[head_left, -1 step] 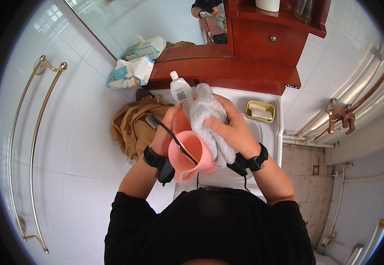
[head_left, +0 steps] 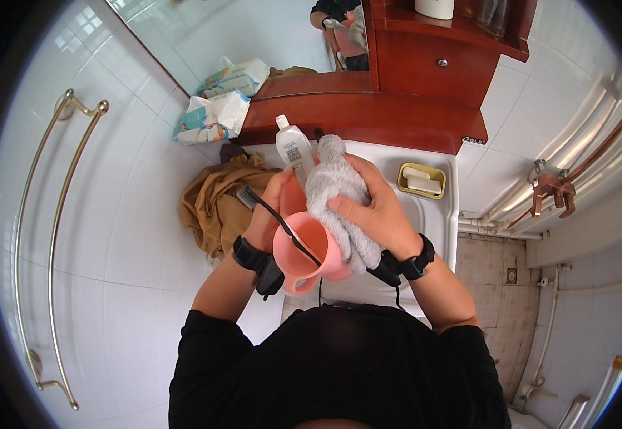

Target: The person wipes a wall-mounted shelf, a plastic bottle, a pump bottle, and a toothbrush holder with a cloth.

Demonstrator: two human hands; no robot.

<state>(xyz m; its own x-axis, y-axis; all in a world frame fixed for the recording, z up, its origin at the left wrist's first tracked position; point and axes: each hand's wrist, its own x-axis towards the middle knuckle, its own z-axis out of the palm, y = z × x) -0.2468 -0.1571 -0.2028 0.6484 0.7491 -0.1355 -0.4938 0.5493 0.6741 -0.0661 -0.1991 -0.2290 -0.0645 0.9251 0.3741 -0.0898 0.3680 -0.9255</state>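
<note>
Against my body side of the sink hangs a pink mug (head_left: 288, 263), tilted with its mouth facing up. My left hand (head_left: 267, 214) is closed on its left side; a further pink surface (head_left: 293, 198) shows behind the mug, its shape partly hidden. A black toothbrush (head_left: 275, 213) leans in the mug, bristles up and left. My right hand (head_left: 381, 214) grips a bunched light grey towel (head_left: 336, 187), thumb on top, pressed against the mug's right side. Just beyond the left fingers a white-capped clear bottle (head_left: 294, 151) leans; its lower end is hidden.
Brown cloth (head_left: 221, 196) is heaped left of the sink (head_left: 440, 214). A yellow soap dish (head_left: 422, 191) with two white bars sits at the sink's right rim. Wipes packs (head_left: 214, 118) stand by the red-brown wooden shelf (head_left: 368, 114). A metal towel rail (head_left: 53, 236) lines the left wall.
The towel and my right thumb have shifted very slightly to the left. Everything else looks the same.
</note>
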